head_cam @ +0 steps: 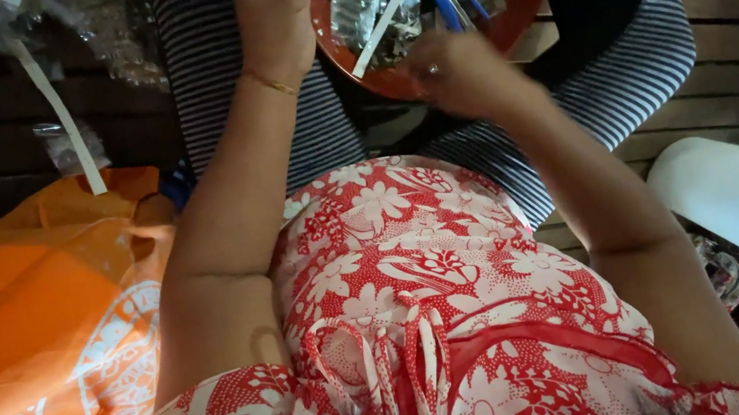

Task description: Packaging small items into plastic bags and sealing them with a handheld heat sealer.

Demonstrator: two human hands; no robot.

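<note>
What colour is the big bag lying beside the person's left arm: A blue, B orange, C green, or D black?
B: the bag next to the left forearm is bright orange with a white round print, lying on the dark floor.
</note>
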